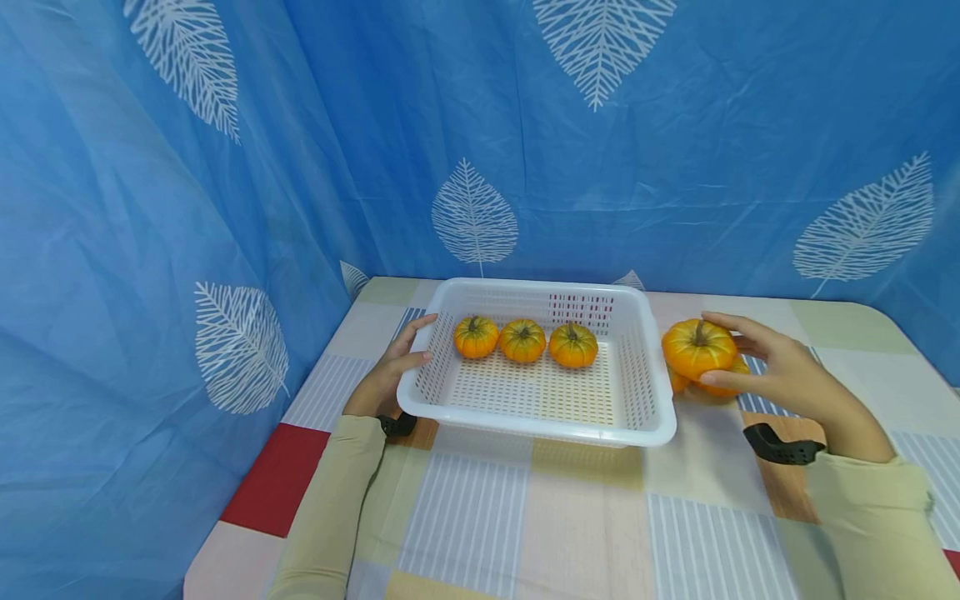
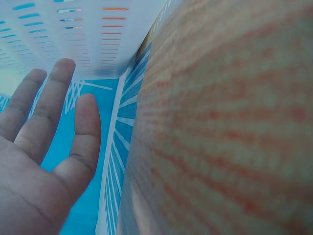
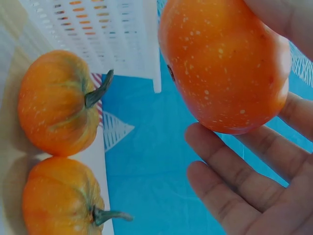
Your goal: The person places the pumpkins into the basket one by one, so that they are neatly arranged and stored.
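My right hand (image 1: 780,367) pinches a small orange pumpkin (image 1: 699,348) between thumb and fingers, right of the basket. In the right wrist view this pumpkin (image 3: 225,68) is up off the table, its speckled side showing. Below it, two more pumpkins (image 3: 58,103) with green stems sit side by side on the table. My left hand (image 1: 393,371) rests at the left rim of a white plastic basket (image 1: 525,427), thumb and a fingertip on the rim. In the left wrist view, fingers (image 2: 51,107) extend loosely beside the perforated wall. Three pumpkins (image 1: 522,341) stand in a row inside the basket.
A patchwork checked cloth (image 1: 465,517) covers the table. Blue curtains (image 1: 360,125) with white leaf prints hang behind and along the left side. Each wrist wears a black band (image 1: 783,446).
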